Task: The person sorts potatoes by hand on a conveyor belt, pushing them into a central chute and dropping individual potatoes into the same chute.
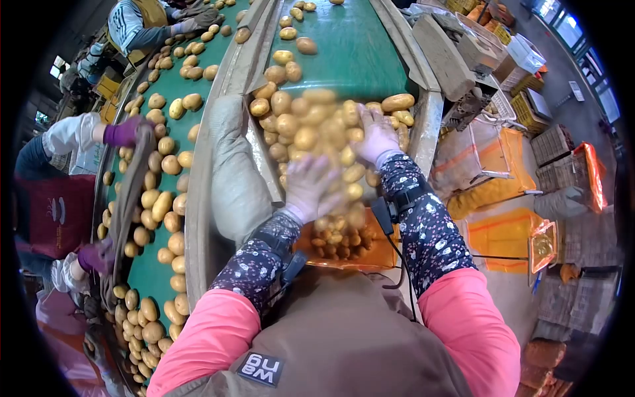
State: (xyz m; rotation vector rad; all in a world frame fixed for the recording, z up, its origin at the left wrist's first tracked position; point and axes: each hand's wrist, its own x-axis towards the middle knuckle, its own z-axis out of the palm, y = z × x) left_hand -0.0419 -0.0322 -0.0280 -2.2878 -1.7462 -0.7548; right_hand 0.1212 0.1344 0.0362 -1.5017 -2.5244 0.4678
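Note:
Potatoes (305,137) lie piled at the lower end of a green belt (337,59), some blurred by motion. My left hand (311,188), gloved and smeared at the fingertips, is spread over the pile's lower left side, fingers apart. On the pile's right side my right hand (376,135), also gloved, rests with fingers spread against the potatoes. Neither hand is closed round a potato. Below the hands, more potatoes drop into an orange bag (304,246) that holds several.
A second green belt (149,268) with many potatoes runs along the left. A co-worker's purple-gloved hands (126,132) are beside it; another person (135,30) works farther up. A grey padded bundle (231,172) lies between the belts. Orange bags (506,238) hang at right.

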